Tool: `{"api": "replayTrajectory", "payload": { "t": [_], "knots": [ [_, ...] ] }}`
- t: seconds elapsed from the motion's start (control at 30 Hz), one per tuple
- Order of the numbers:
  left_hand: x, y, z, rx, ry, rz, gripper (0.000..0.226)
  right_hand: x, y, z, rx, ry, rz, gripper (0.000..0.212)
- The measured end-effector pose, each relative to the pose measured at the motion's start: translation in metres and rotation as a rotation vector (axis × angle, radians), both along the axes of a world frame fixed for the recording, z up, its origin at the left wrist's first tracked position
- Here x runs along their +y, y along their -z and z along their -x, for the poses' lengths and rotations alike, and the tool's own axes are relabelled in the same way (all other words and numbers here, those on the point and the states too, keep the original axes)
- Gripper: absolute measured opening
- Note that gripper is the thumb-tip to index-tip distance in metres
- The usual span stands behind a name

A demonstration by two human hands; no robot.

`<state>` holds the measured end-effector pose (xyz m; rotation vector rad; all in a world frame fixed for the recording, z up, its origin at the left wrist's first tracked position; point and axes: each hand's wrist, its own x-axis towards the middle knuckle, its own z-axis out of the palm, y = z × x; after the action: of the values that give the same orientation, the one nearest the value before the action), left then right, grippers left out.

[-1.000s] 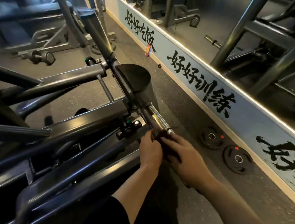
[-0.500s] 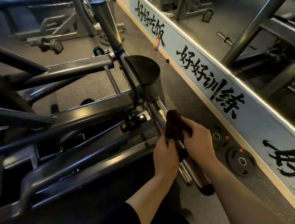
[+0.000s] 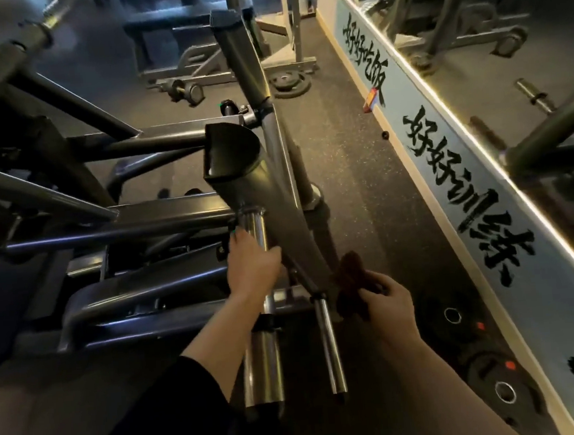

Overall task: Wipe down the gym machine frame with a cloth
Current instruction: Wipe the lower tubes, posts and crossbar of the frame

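Observation:
The dark grey gym machine frame (image 3: 161,213) fills the left and centre. A curved grey arm (image 3: 287,196) runs down its right side, beside a thick chrome bar (image 3: 255,230) and a thin chrome peg (image 3: 330,347). My left hand (image 3: 252,271) wraps around the thick chrome bar just below its joint with the frame. My right hand (image 3: 385,305) is to the right of the curved arm, pinching a dark brown cloth (image 3: 350,277). The cloth sticks up from the fingers, close to the arm's lower end; I cannot tell whether it touches.
Two black weight plates (image 3: 458,317) (image 3: 505,389) lie on the speckled rubber floor by the right wall. A pale blue band with black lettering (image 3: 476,202) and a mirror above run along that wall. Another plate (image 3: 288,81) and benches sit further back.
Both hands came off the lower chrome bar. My left hand moved up and gripped the thick bar. My right hand carried the cloth to the right of the curved arm. The view rose.

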<state>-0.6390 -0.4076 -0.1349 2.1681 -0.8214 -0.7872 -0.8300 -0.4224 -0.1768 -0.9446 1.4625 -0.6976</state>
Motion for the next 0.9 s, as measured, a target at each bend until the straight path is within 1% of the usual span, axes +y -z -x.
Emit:
{"api": "replayTrajectory", "payload": {
  "t": [0.03, 0.07, 0.13, 0.2, 0.27, 0.33, 0.43, 0.5, 0.53, 0.63, 0.67, 0.73, 0.8, 0.9],
  "knots": [
    [0.001, 0.003, 0.003, -0.064, -0.003, -0.025, 0.061, -0.002, 0.002, 0.003, -0.072, 0.04, -0.065, 0.037],
    [0.001, 0.004, 0.01, -0.173, 0.001, -0.045, 0.059, -0.007, 0.002, 0.005, -0.151, 0.069, -0.124, 0.036],
    [-0.001, 0.01, 0.02, -0.365, 0.001, -0.058, 0.057, -0.017, 0.001, 0.002, -0.286, 0.06, -0.221, 0.035],
    [-0.007, 0.013, 0.019, -0.427, -0.065, -0.063, 0.054, -0.027, 0.001, -0.012, -0.346, -0.013, -0.223, 0.036],
    [-0.015, 0.015, 0.011, -0.447, -0.156, -0.064, 0.044, -0.033, -0.003, -0.031, -0.364, -0.114, -0.157, 0.037],
    [-0.022, 0.018, 0.006, -0.458, -0.212, -0.048, 0.034, -0.041, -0.007, -0.049, -0.338, -0.21, -0.048, 0.037],
    [-0.027, 0.022, 0.007, -0.424, -0.308, -0.028, 0.03, -0.049, -0.01, -0.079, -0.233, -0.385, 0.118, 0.04],
    [-0.029, 0.024, 0.006, -0.416, -0.353, -0.034, 0.026, -0.052, -0.009, -0.101, -0.19, -0.498, 0.162, 0.041],
    [-0.031, 0.026, 0.005, -0.407, -0.371, -0.023, 0.024, -0.053, -0.01, -0.111, -0.198, -0.532, 0.175, 0.041],
    [-0.033, 0.027, 0.002, -0.4, -0.437, 0.015, 0.021, -0.063, -0.013, -0.131, -0.208, -0.516, 0.195, 0.039],
    [-0.034, 0.026, 0.003, -0.401, -0.446, 0.017, 0.021, -0.069, -0.014, -0.132, -0.169, -0.508, 0.234, 0.038],
    [-0.034, 0.024, 0.005, -0.401, -0.459, 0.012, 0.021, -0.08, -0.012, -0.13, -0.062, -0.581, 0.333, 0.039],
    [-0.037, 0.024, 0.006, -0.418, -0.478, 0.01, 0.021, -0.09, -0.01, -0.121, 0.014, -0.729, 0.459, 0.042],
    [-0.041, 0.025, 0.009, -0.454, -0.571, -0.016, 0.022, -0.11, -0.009, -0.105, 0.017, -1.023, 0.625, 0.049]
  ]
}}
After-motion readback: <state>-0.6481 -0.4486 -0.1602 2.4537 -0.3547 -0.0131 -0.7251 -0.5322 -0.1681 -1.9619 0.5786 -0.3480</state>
